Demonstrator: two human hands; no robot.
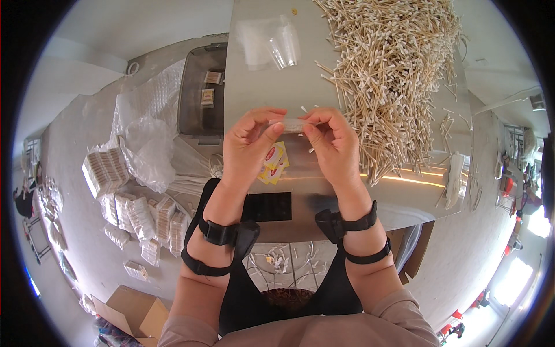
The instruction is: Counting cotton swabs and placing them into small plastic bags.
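Note:
Both my hands are raised over the metal table (272,95), pinching opposite ends of a small, clear-and-whitish plastic packet (293,125). My left hand (250,144) grips its left end between thumb and fingers, and my right hand (335,144) its right end. What lies inside the packet is too small to make out. Several yellow printed cards (274,165) lie under and beside my left hand. To the right of my right hand spreads a big heap of cotton swabs (393,87), with a few loose swab tips showing near my fingers.
Clear plastic bags (267,43) lie at the table's far left. A grey bin (184,110) beside the table holds small swab packs (208,97). A black flat panel (269,207) lies near the front edge. Bundled packs (139,217) and an open cardboard box (130,309) stand on the left floor.

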